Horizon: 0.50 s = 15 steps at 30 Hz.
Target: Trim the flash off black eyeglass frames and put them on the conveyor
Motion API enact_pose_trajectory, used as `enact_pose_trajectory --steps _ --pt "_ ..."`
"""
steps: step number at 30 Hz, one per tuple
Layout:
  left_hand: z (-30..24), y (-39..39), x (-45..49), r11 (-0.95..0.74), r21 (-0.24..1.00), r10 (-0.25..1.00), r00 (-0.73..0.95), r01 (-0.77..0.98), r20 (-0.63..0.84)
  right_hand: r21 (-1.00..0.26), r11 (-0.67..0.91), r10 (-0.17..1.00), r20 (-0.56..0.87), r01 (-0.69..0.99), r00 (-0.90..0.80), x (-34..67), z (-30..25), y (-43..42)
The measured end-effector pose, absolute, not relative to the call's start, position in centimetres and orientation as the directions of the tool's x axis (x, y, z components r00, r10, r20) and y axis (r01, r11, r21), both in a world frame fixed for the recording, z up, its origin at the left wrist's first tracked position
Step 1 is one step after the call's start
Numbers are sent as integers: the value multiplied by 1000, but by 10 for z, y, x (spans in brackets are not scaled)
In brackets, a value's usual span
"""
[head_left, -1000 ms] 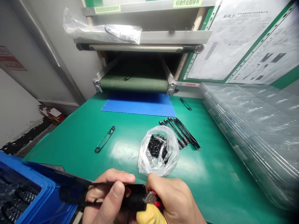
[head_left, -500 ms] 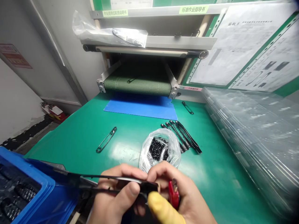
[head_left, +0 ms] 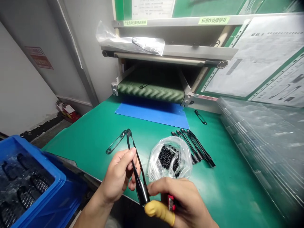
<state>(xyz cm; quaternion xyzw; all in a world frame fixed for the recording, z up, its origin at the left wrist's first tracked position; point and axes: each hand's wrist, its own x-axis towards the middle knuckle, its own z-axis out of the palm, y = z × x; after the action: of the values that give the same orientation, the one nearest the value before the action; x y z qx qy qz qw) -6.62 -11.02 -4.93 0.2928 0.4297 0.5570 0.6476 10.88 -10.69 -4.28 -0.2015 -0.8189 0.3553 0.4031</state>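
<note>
Black looped part (head_left: 141, 188) held mid-length in left hand (head_left: 118, 172)

Left hand (head_left: 121, 171) pinches a long black loop (head_left: 142, 192) mid-length, tip angled up-left. Right hand (head_left: 185, 196), yellow thumb cover (head_left: 160, 211), at its wide end, red tool (head_left: 171, 202) tucked in palm. Open bag (head_left: 153, 161) of black bits (head_left: 167, 156) just beyond on green worktop (head_left: 228, 190). Blue bin (head_left: 59, 196) left, clear trays (head_left: 256, 161) right.
</note>
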Motion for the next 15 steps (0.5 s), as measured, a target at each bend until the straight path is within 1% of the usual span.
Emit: enact_pose_trajectory --steps 4,6,7,8,10,12,13,15 --pt "-49 -111 -67 173 801 977 -6 -574 -215 -880 474 696 358 24 -623 107 -41 -109" --pt "-50 -112 -70 143 780 985 12 -610 -171 -922 377 766 252 94 -592 108 -42 -109" --pt "-50 -113 -71 123 770 991 34 -626 -131 -922 355 798 214 152 -563 110 -42 -108" --pt "-50 -114 -71 101 756 995 67 -647 -76 -906 357 822 190 226 -537 112 -40 -108" --pt "-50 -117 -70 81 712 983 174 -697 58 -824 426 829 188 375 -527 116 -33 -108" --pt "-47 -123 -67 121 658 948 282 -743 145 -704 553 765 220 444 -605 120 -22 -111" --pt "-45 -126 -65 160 638 933 326 -753 150 -644 615 720 225 454 -656 121 -16 -113" --pt "-41 -132 -61 248 628 917 388 -737 93 -527 724 623 224 444 -749 123 -4 -116"
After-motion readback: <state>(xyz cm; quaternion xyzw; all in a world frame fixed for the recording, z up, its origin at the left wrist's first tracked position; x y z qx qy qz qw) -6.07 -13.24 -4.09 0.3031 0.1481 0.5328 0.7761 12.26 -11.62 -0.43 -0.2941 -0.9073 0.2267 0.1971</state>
